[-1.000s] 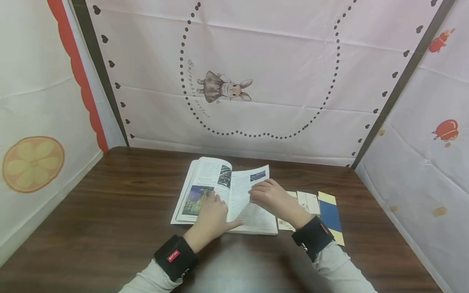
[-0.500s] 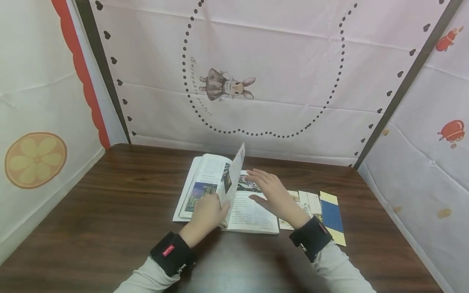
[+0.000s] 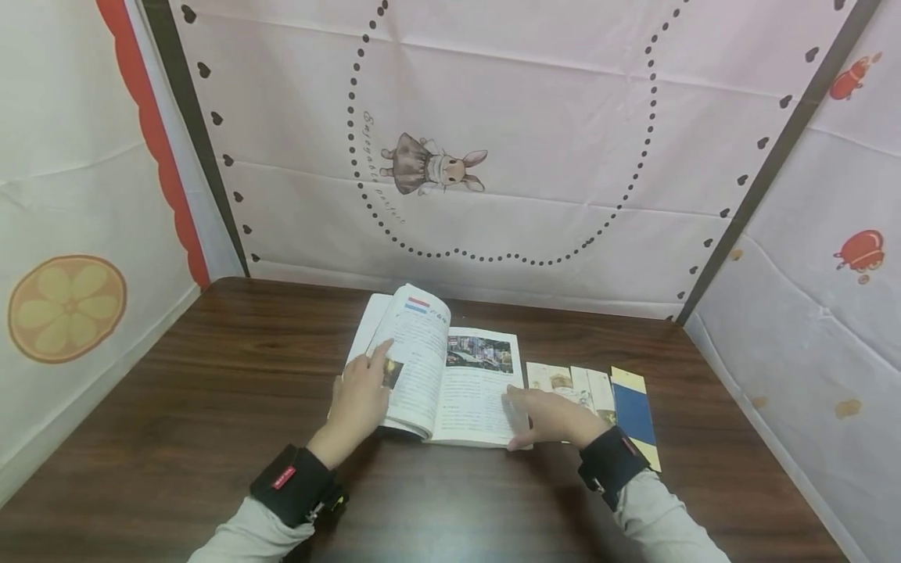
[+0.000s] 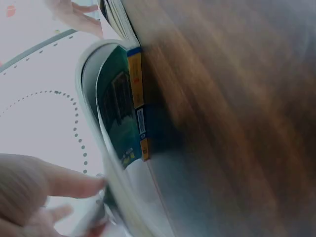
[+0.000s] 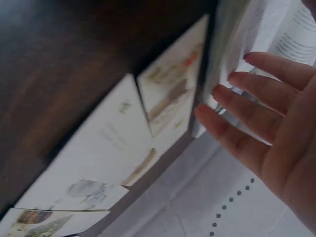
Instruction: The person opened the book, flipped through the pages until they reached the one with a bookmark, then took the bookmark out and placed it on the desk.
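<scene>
An open book [image 3: 479, 399] lies on the dark wooden table, with printed text and photos on both pages. My left hand [image 3: 359, 399] rests on the curved left-hand pages, its index finger extended across the paper. In the left wrist view the thumb [image 4: 74, 182] is beside the bowed page stack, and the green cover with its yellow spine strip [image 4: 136, 74] shows beneath; the other fingers are blurred. Over the right page's outer edge lies my right hand [image 3: 552, 414]. Its fingers [image 5: 247, 118] are spread and nearly straight in the right wrist view, gripping nothing.
Several pale illustrated cards [image 3: 593, 389] lie right of the book, partly behind the right hand. Beside them is a blue and yellow card [image 3: 635, 414]. A patterned white cloth [image 3: 549, 156] rises behind the table [image 3: 246, 375], with similar cloth at both sides.
The right hand lifted a leaf and released it. The left hand swept it leftward onto the left pages, uncovering a street photo on the right page. The right hand moved down to the page's edge.
</scene>
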Demonstrator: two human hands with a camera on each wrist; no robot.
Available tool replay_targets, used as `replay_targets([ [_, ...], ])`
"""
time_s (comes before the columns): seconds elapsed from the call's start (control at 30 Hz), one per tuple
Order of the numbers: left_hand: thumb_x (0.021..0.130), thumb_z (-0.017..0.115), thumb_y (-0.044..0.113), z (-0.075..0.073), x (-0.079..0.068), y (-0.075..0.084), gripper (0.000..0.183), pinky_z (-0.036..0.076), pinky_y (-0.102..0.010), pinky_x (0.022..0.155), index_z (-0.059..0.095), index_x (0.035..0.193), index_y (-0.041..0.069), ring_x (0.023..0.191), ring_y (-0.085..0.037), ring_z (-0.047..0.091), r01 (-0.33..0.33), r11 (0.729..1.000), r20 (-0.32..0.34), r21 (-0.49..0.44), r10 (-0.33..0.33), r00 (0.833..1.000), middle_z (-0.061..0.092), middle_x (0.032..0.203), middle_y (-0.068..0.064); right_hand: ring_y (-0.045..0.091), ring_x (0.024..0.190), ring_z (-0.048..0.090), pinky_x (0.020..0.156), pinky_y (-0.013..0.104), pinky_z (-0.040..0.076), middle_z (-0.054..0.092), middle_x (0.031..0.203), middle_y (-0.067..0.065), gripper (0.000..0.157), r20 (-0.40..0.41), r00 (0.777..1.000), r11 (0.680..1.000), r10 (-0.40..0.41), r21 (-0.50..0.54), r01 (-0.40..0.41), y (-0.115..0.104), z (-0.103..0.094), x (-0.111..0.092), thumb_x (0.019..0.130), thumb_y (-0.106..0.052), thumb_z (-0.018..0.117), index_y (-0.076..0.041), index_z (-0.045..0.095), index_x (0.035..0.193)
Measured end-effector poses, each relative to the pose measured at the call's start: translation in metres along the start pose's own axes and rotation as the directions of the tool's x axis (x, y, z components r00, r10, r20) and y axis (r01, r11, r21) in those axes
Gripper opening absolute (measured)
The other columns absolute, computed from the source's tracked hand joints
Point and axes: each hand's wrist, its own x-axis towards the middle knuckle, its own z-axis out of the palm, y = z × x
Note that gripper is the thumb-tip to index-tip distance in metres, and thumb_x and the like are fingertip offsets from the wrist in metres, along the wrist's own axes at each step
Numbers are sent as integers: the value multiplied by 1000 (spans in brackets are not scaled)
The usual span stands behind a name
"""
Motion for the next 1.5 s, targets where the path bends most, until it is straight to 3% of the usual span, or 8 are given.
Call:
replay_targets([
  [0.13,87,55,-1,1,0,-2,61,15,-77,101,43,142,23,138,-54,14,-242,942,110,234,221,969,29,149,-27,39,126,48,104,49,39,49,138,23,83,-6,1000,1000,9,-10,-9,0,5,3,69,-35,81,5,47,134],
  [0.33,84,56,-6,5,-3,0,53,27,-67,104,55,132,18,137,-42,32,-545,819,310,177,479,821,40,147,-16,35,121,53,100,46,44,54,133,20,79,-14,1000,999,15,-43,-15,1,6,4,70,-35,81,2,50,132],
  [0.73,88,64,30,14,-3,14,32,43,-59,95,67,110,8,119,-38,55,-385,901,164,201,357,920,62,125,-15,11,78,66,74,29,54,72,85,-1,8,-220,943,955,-251,-216,204,-3,-11,3,81,-9,71,-11,72,88],
  [0.97,71,59,75,22,-6,30,87,39,-65,91,58,119,3,119,-45,50,-337,882,225,329,273,935,58,123,-18,18,96,65,85,33,50,72,98,1,16,-512,743,885,-431,-398,240,-24,-27,5,75,-10,77,-12,71,90],
  [1.17,79,66,52,28,-7,39,64,37,-68,92,59,115,0,120,-48,48,-306,886,179,347,258,949,59,120,-20,22,105,62,89,36,49,69,109,5,27,-637,593,867,-493,-416,274,-39,-34,9,72,-7,79,-10,68,98],
  [1.27,84,63,33,26,-6,40,43,47,-59,85,63,103,-5,108,-42,58,-233,939,97,253,215,972,64,107,-20,25,109,60,92,40,49,66,115,8,39,-646,658,920,-386,-321,224,-36,-34,10,76,-10,77,-6,62,112],
  [1.4,93,53,26,18,-2,34,34,50,-37,56,63,87,-6,65,-24,63,-84,996,-17,-14,84,996,65,74,-15,28,112,59,92,45,49,64,118,11,49,-439,885,981,-156,-172,88,-27,-28,5,80,-24,74,-5,57,122],
  [1.5,95,49,20,10,3,26,26,40,-30,45,59,98,-4,49,-17,51,11,982,-52,-187,-21,998,59,62,-12,32,116,57,95,48,46,62,124,14,59,-179,983,995,-29,-99,11,-18,-19,0,78,-31,75,-3,56,126],
])
